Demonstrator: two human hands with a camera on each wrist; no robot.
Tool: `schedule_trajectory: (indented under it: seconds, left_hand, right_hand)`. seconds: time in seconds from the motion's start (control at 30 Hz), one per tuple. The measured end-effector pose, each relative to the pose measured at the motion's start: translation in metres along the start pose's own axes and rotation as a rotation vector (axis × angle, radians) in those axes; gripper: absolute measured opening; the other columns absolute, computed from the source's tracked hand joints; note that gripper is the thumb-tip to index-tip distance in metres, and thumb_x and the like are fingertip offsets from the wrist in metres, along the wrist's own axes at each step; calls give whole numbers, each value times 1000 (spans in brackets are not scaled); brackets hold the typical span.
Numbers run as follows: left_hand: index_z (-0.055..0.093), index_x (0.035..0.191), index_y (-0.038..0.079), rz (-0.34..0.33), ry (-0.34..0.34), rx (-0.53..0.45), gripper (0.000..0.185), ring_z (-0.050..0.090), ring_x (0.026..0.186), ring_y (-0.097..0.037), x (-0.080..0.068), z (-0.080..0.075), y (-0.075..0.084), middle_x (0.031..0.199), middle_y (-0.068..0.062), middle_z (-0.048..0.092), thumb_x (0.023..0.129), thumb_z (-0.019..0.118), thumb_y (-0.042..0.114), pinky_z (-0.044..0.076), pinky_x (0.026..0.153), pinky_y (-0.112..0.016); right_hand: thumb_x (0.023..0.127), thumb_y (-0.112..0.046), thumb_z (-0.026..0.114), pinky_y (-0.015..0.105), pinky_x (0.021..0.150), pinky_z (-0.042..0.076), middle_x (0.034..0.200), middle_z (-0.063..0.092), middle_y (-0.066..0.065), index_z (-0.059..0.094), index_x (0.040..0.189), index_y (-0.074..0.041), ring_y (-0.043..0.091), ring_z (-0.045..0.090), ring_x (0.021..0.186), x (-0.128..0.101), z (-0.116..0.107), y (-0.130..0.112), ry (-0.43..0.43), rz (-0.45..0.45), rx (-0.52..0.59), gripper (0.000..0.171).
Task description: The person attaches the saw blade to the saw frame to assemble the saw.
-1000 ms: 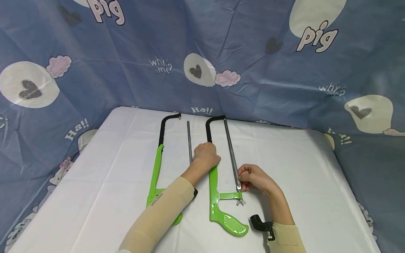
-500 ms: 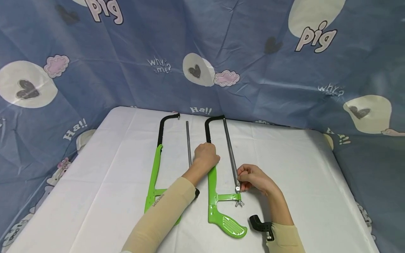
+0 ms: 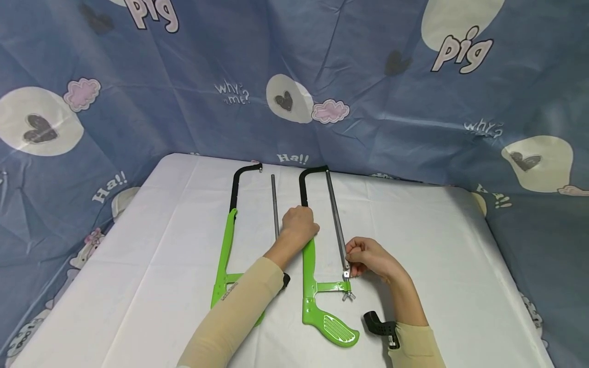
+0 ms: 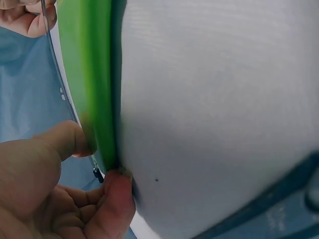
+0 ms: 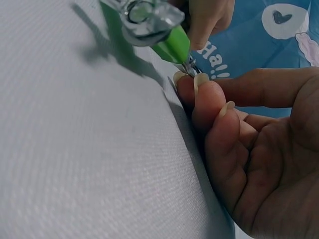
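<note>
On the white table lies a hacksaw with a green and black frame. My left hand grips the upper part of its green frame; in the left wrist view, thumb and fingers pinch the green bar from both sides. A thin grey blade runs along the frame's right side, up to the black tip. At the blade's lower end my right hand pinches it, just above the metal fitting. Below the green crossbar sits a wing nut, also large in the right wrist view.
To the left lies a second green and black hacksaw frame, partly hidden under my left sleeve. A loose grey blade lies between the two saws. Blue printed cloth hangs behind the table's back edge.
The hacksaw's handle end has shifted very slightly toward me. Both hands keep the same holds.
</note>
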State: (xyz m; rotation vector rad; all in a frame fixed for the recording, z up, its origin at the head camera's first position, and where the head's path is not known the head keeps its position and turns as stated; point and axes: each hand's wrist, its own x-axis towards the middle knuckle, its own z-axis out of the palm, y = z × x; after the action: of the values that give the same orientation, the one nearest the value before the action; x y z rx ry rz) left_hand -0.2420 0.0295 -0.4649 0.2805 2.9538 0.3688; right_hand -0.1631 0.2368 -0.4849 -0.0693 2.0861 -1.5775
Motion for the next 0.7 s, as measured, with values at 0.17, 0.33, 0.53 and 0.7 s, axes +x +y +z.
schedule_trajectory:
  seconds: [0.17, 0.33, 0.53, 0.7]
  left_hand:
    - [65, 66, 8, -1, 0, 17, 25, 64, 68, -23, -1, -1, 1, 76, -11, 69, 87, 67, 23, 54, 57, -34]
    - [66, 67, 8, -2, 3, 44, 26, 66, 72, -24, -2, -3, 3, 79, -12, 71, 88, 67, 24, 55, 59, -34]
    - [73, 79, 5, 14, -6, 63, 24, 68, 74, -24, -1, -3, 2, 83, -12, 73, 90, 65, 25, 56, 59, -33]
    - [62, 69, 10, 0, -43, 9, 27, 58, 67, -22, -1, -6, -5, 74, -7, 62, 88, 64, 29, 49, 57, -31]
  right_hand:
    - [93, -3, 56, 28, 54, 51, 65, 61, 3, 50, 110, 11, 14, 60, 53, 0, 0, 0, 1, 8, 1, 23]
    - [93, -3, 56, 28, 54, 51, 66, 61, 3, 49, 112, 12, 14, 60, 53, 0, 0, -1, -11, 0, 3, 26]
    - [93, -3, 57, 28, 54, 51, 65, 62, 3, 49, 112, 12, 13, 60, 53, 1, 0, -1, -16, -1, 7, 26]
    - [93, -3, 56, 28, 54, 51, 65, 61, 3, 49, 111, 12, 13, 60, 53, 1, 0, 0, -14, 2, 2, 25]
